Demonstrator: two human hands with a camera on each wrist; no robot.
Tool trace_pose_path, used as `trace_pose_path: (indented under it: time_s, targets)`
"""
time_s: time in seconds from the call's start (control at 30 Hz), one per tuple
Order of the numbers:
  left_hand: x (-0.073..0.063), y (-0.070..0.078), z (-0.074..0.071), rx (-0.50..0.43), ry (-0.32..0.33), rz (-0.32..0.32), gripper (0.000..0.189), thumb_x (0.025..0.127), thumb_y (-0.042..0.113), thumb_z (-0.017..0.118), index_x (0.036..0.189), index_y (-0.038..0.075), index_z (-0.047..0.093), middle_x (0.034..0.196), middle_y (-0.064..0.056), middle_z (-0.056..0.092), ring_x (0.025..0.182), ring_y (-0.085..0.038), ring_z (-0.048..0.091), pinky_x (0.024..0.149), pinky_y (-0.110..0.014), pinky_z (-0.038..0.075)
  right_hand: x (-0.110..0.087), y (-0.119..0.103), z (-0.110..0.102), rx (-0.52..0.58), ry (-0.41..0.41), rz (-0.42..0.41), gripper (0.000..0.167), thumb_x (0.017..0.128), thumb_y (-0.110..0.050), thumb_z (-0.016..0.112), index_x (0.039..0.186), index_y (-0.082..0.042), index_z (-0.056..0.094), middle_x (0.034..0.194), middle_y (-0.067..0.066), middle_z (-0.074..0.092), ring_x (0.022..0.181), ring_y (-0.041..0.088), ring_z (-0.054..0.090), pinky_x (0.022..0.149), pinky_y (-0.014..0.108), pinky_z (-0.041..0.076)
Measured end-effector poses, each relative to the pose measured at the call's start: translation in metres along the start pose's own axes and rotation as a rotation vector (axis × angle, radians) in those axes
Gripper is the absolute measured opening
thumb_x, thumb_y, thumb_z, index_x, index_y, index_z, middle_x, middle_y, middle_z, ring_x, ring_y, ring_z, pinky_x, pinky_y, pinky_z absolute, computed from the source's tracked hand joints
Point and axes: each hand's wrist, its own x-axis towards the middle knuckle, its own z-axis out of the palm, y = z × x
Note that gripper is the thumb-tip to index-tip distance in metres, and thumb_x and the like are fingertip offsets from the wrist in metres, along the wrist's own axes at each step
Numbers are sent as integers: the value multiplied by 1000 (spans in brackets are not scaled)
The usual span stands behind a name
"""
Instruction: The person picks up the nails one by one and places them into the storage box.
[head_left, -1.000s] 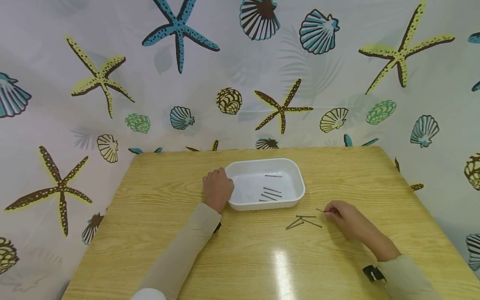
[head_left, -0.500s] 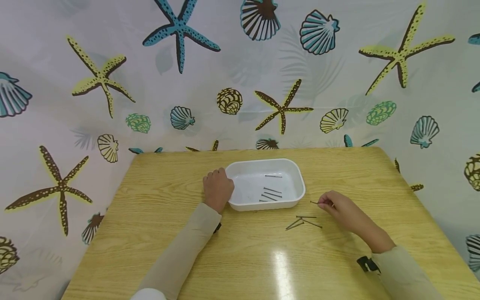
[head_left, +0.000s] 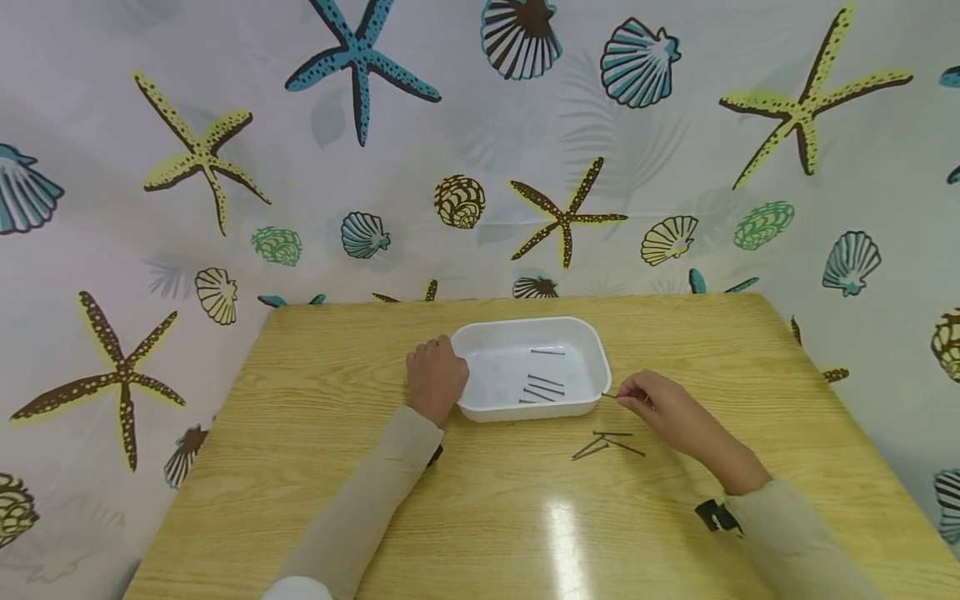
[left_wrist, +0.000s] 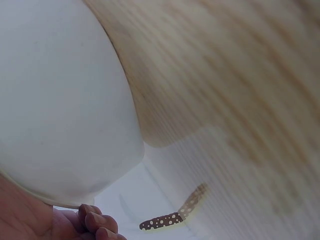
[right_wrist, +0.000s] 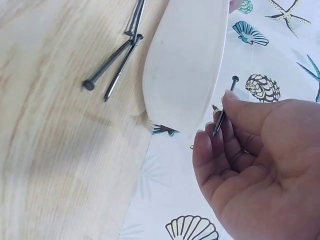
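Observation:
A white plastic tray (head_left: 491, 379) stands on the wooden table with several nails (head_left: 545, 380) lying inside. My left hand (head_left: 437, 379) grips the tray's left rim; in the left wrist view its fingertips (left_wrist: 95, 220) curl around the edge. Between thumb and fingertips, my right hand (head_left: 667, 412) pinches one dark nail (right_wrist: 234, 84). In the head view that nail's end overlaps the tray's right rim. Several loose nails (head_left: 624, 447) lie on the table in front of the tray's right corner, some crossing each other.
The wooden table (head_left: 315, 358) extends around the tray on all sides. A white cloth (head_left: 420, 108) printed with starfish and shells hangs behind the table and along both sides.
My right hand has moved left and away from me with the pinched nail, from beside the loose nails to the tray's right rim. The left hand and tray have stayed put.

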Motion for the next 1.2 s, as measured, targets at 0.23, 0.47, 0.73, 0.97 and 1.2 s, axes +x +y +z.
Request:
trace_pose_path:
  time_s: [0.23,0.47,0.73,0.97,1.2]
  targets:
    - [0,-1,0,-6,-15,0,26,90,20,45,102,2,59,92,-12,60,88,-29,55,77,-43,40,10,-10,2,13,19,-42,5,91,-11,58,93,-6,61,83,0,56,73,14,47,63,27,43]
    - [1,-1,-1,-12,-15,-2,25,89,19,45,102,1,59,91,-13,60,87,-30,55,77,-43,40,20,-18,5,15,-2,-40,5,91,-12,59,92,-8,60,83,3,57,73,15,48,63,28,43]
    - [0,-2,1,-30,27,13,24,88,17,46,99,1,61,88,-13,61,83,-30,56,74,-44,41,32,-28,10,18,-17,-68,6,90,-14,60,91,-8,60,83,0,55,74,14,48,65,28,44]
    - [0,0,2,-18,-13,-11,26,89,19,46,103,1,59,90,-12,60,86,-29,55,76,-42,39,44,-32,16,44,-24,-88,6,90,-13,60,91,-7,59,83,2,56,72,14,47,64,29,43]
    - [2,1,2,-4,-26,-14,26,89,19,45,103,2,59,91,-11,60,87,-29,55,77,-42,39,57,-35,23,40,-24,-97,4,90,-12,60,92,-8,60,82,-2,54,73,13,47,65,29,43]
